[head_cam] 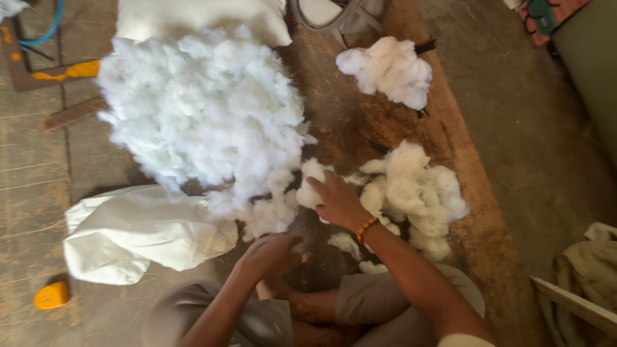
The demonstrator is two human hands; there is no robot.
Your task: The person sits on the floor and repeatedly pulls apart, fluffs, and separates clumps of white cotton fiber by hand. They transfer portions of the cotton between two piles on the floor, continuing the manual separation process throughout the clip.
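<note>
Your right hand (pixel 335 200) with fingers closed on a small white fibre tuft (pixel 311 187), your left hand (pixel 270 252) curled near the big white fluffy stuffing pile (pixel 202 109), white fabric bag (pixel 138 231) at left on the floor.

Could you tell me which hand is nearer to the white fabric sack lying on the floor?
Left. The left hand sits just beside the white fabric sack; the right hand is farther away, on fluffy stuffing.

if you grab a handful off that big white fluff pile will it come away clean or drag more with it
The big fluff pile looks loose and wispy, so a handful would probably trail strands. It likely weighs little for its bulk. The right hand already presses a tuft, which seems to squash easily.
</note>
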